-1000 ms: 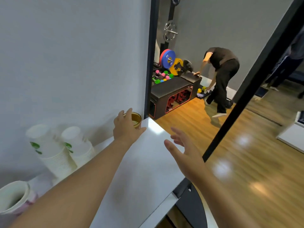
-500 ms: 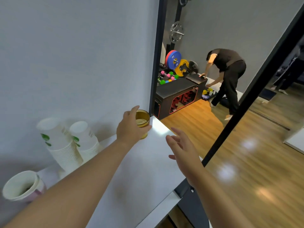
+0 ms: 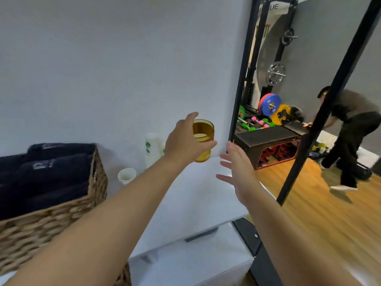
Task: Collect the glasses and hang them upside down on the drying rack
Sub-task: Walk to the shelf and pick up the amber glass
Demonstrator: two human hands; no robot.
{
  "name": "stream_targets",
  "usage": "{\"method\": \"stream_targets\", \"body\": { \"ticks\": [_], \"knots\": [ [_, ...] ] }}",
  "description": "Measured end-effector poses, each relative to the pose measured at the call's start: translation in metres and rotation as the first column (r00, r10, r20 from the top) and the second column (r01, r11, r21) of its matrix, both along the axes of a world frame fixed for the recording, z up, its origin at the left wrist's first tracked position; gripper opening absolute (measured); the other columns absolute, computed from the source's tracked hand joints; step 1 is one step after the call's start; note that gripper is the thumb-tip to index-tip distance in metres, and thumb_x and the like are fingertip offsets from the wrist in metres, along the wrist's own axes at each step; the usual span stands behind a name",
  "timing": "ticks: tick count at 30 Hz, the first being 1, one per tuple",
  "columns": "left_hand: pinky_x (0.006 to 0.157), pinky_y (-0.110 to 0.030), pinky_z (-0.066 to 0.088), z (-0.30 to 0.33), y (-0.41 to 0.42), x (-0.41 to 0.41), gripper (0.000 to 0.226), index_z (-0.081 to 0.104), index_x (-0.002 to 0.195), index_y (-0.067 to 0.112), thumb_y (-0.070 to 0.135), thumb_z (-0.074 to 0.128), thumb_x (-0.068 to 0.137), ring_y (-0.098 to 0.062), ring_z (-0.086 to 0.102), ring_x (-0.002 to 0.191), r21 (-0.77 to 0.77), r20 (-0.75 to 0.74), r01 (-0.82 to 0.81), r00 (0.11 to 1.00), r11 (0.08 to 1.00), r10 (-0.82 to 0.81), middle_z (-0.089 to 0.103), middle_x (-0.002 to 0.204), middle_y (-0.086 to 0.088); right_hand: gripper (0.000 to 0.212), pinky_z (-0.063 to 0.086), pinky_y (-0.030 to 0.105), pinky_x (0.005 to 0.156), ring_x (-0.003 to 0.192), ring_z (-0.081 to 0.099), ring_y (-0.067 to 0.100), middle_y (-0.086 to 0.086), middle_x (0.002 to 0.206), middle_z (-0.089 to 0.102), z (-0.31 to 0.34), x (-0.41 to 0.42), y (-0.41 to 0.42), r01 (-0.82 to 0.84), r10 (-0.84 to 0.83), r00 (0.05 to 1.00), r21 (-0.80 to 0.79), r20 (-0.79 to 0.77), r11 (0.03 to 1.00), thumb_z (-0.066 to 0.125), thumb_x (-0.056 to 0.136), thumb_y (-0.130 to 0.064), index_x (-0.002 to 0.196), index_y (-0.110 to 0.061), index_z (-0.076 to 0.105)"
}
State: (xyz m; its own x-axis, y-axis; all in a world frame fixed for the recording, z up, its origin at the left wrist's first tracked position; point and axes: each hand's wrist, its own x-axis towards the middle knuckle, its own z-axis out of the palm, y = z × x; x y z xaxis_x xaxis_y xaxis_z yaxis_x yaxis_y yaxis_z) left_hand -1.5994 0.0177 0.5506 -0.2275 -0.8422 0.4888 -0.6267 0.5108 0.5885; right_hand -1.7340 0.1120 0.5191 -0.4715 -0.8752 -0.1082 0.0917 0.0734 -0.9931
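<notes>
An amber glass (image 3: 203, 139) is held upright above the far corner of the white counter (image 3: 191, 195), lifted off its surface. My left hand (image 3: 185, 141) is wrapped around its left side, thumb under the rim. My right hand (image 3: 237, 172) hovers just right of the glass with its fingers spread, holding nothing. No drying rack is in view.
A wicker basket (image 3: 47, 221) with dark folded towels fills the left. Stacked paper cups (image 3: 151, 147) and a single paper cup (image 3: 126, 176) stand by the wall. A black frame post (image 3: 241, 79) borders the counter; beyond it a person (image 3: 348, 137) bends over gym equipment.
My left hand closed on the amber glass and raised it off the counter corner. The right hand moved closer to it. The view swung left, revealing the basket.
</notes>
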Motion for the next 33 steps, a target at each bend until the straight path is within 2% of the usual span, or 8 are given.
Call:
{"method": "stream_targets", "body": {
  "ticks": [6,12,15,19,22,25,28,33],
  "knots": [
    [0.082,-0.028,0.043,0.059,0.082,0.09,0.106,0.032,0.151,0.042,0.074,0.08,0.062,-0.019,0.056,0.122,-0.018,-0.029,-0.108,0.994,0.994,0.108,0.053,0.144,0.006,0.044,0.062,0.042,0.079,0.113,0.06,0.016,-0.005,0.125,0.061,0.05,0.073,0.035,-0.175,0.178,0.984,-0.079,0.031,0.981,0.052,0.098,-0.07,0.132,-0.043,0.047],
    [0.082,-0.027,0.045,0.116,0.156,0.196,0.101,0.034,0.15,0.043,0.072,0.081,0.065,-0.02,0.053,0.125,-0.02,-0.087,-0.22,0.972,0.975,0.217,0.05,0.149,0.006,0.058,0.066,0.047,0.081,0.123,0.062,0.029,0.005,0.135,0.062,0.088,0.181,0.079,-0.387,0.406,0.9,-0.141,0.158,0.911,0.043,0.1,-0.07,0.148,-0.038,0.045],
    [0.086,-0.029,0.05,0.136,0.198,0.252,0.098,0.037,0.148,0.042,0.07,0.082,0.065,-0.018,0.052,0.124,-0.02,-0.116,-0.271,0.957,0.962,0.267,0.051,0.147,0.007,0.055,0.064,0.051,0.087,0.119,0.068,0.03,0.007,0.126,0.071,0.098,0.244,0.106,-0.494,0.54,0.787,-0.22,0.298,0.841,0.047,0.098,-0.072,0.143,-0.041,0.052],
    [0.092,-0.036,0.056,0.151,0.256,0.326,0.099,0.04,0.146,0.042,0.072,0.082,0.062,-0.018,0.055,0.121,0.009,-0.131,-0.326,0.937,0.945,0.324,0.054,0.141,0.008,0.051,0.064,0.048,0.083,0.118,0.072,0.034,0.012,0.125,0.077,0.105,0.333,0.14,-0.606,0.685,0.537,-0.34,0.493,0.72,0.054,0.097,-0.07,0.13,-0.034,0.069],
    [0.082,-0.027,0.051,0.158,0.299,0.388,0.099,0.041,0.147,0.042,0.072,0.082,0.062,-0.014,0.053,0.116,0.005,-0.122,-0.376,0.92,0.927,0.374,0.055,0.14,0.009,0.059,0.058,0.052,0.1,0.118,0.072,0.039,0.017,0.129,0.075,0.106,0.405,0.168,-0.621,0.706,0.345,-0.414,0.618,0.666,0.063,0.094,-0.067,0.133,-0.023,0.068],
    [0.087,-0.032,0.057,0.16,0.344,0.45,0.1,0.04,0.148,0.041,0.071,0.083,0.064,-0.016,0.055,0.12,0.018,-0.103,-0.414,0.905,0.91,0.413,0.055,0.14,0.009,0.055,0.056,0.049,0.104,0.12,0.071,0.039,0.018,0.131,0.074,0.107,0.476,0.207,-0.606,0.712,0.2,-0.486,0.673,0.63,0.067,0.095,-0.059,0.128,-0.016,0.075],
    [0.09,-0.035,0.057,0.157,0.388,0.508,0.102,0.04,0.149,0.039,0.072,0.084,0.063,-0.017,0.056,0.121,0.041,-0.082,-0.435,0.896,0.899,0.437,0.056,0.14,0.01,0.052,0.06,0.044,0.099,0.123,0.07,0.034,0.017,0.135,0.072,0.103,0.543,0.245,-0.597,0.706,0.117,-0.519,0.698,0.612,0.069,0.097,-0.053,0.129,-0.012,0.075],
    [0.093,-0.038,0.057,0.149,0.45,0.601,0.104,0.037,0.152,0.034,0.071,0.082,0.066,-0.021,0.055,0.125,0.054,0.039,-0.508,0.862,0.86,0.506,0.053,0.146,0.005,0.056,0.062,0.033,0.091,0.122,0.071,0.026,0.011,0.133,0.073,0.092,0.651,0.302,-0.61,0.694,0.075,-0.517,0.716,0.6,0.075,0.09,-0.046,0.136,-0.015,0.069]
  ]
}}
